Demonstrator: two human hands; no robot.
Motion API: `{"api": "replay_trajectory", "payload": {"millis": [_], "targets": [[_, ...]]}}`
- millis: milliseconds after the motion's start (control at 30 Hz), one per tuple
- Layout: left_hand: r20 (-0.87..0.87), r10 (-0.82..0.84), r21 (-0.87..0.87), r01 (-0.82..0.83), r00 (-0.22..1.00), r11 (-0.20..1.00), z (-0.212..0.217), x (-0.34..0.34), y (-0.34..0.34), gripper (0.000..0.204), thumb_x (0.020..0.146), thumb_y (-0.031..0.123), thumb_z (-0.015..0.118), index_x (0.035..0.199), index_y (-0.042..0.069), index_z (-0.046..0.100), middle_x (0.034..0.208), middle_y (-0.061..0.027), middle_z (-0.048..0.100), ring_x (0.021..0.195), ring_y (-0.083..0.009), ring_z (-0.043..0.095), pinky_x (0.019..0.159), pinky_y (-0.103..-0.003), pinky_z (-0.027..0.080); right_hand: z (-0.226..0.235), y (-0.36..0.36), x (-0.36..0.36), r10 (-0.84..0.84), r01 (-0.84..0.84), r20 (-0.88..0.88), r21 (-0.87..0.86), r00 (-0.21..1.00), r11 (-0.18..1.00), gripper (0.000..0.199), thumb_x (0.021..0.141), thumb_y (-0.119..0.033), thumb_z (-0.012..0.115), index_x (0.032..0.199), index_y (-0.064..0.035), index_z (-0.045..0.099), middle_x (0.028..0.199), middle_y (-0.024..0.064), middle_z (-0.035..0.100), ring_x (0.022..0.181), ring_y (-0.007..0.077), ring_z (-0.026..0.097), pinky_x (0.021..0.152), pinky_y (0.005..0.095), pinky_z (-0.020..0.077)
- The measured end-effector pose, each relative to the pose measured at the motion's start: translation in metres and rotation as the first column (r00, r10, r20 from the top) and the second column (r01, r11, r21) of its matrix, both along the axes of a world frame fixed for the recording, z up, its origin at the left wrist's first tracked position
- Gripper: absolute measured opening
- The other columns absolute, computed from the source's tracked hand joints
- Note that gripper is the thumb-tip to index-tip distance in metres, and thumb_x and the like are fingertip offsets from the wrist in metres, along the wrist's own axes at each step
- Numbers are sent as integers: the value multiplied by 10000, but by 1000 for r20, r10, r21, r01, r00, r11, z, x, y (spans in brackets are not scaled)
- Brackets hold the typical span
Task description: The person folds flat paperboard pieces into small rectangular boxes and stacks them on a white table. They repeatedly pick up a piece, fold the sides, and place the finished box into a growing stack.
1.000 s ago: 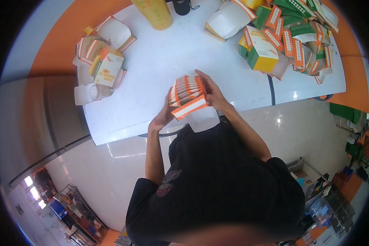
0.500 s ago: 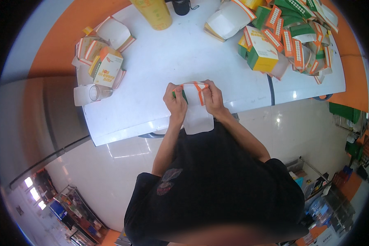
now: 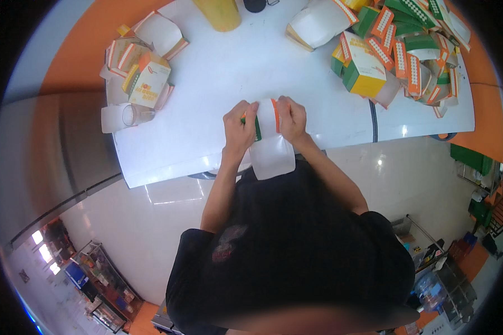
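Between my two hands is a partly folded paper food box (image 3: pixel 272 158), white inside, with a green side panel on the left and an orange one on the right. My left hand (image 3: pixel 241 124) grips the green side, fingers curled over its upper edge. On the opposite side, my right hand (image 3: pixel 291 120) pinches the orange panel. The box's long white flap hangs toward me over the table's near edge, close to my black shirt. The fingertips are partly hidden behind the panels.
A heap of green, orange and white folded boxes (image 3: pixel 409 67) lies at the far right of the white table (image 3: pixel 207 111). More boxes (image 3: pixel 151 81) and a clear cup (image 3: pixel 137 115) on its side are at the left. A yellow cup (image 3: pixel 221 14) stands at the back.
Both hands have shifted slightly away from me with the box. Its side panels now stand more upright and parallel, and its top edge has straightened. The view has tilted a little.
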State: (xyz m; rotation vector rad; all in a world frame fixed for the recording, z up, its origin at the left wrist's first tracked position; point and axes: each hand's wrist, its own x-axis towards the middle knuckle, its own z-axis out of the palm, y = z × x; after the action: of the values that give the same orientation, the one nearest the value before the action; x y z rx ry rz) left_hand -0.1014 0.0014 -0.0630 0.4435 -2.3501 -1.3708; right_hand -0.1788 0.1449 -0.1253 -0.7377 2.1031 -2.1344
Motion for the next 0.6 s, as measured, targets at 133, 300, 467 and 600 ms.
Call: {"api": "replay_trajectory", "payload": {"millis": [133, 300, 467, 600], "targets": [[2, 26, -16, -25, 1000, 1000, -5, -3, 3, 398, 1052, 253, 524, 778, -35, 557, 629, -131, 439, 595, -183, 402, 564, -360, 367, 1, 2, -3, 56, -58, 127, 9, 990, 998, 358, 1070, -239, 514, 830, 14, 595, 657, 46, 537, 610, 119, 459, 568, 312, 404], [14, 51, -18, -50, 999, 999, -11, -3, -3, 404, 1060, 264, 507, 802, -39, 578, 642, -130, 462, 607, -185, 411, 579, -354, 370, -2, 4, -6, 196, -108, 503, -199, 842, 974, 391, 1082, -261, 479, 842, 22, 601, 752, 31, 594, 681, 107, 517, 641, 290, 443], [21, 37, 2, -37, 999, 999, -10, -3, -5, 405, 1062, 265, 500, 802, -38, 571, 646, -123, 468, 621, -179, 416, 590, -352, 374, -4, 0, -10, 272, -222, 298, -191, 915, 956, 359, 1078, -226, 505, 855, 32, 617, 774, 29, 616, 697, 92, 546, 655, 280, 465], [27, 6, 35, -7, 1000, 999, -1, -5, -4, 414, 1066, 263, 511, 787, -41, 548, 647, -127, 456, 610, -191, 411, 585, -360, 376, 3, -6, -8, 87, -89, 131, 4, 988, 996, 347, 1057, -180, 539, 794, 35, 612, 687, 31, 574, 633, 83, 510, 590, 279, 443]]}}
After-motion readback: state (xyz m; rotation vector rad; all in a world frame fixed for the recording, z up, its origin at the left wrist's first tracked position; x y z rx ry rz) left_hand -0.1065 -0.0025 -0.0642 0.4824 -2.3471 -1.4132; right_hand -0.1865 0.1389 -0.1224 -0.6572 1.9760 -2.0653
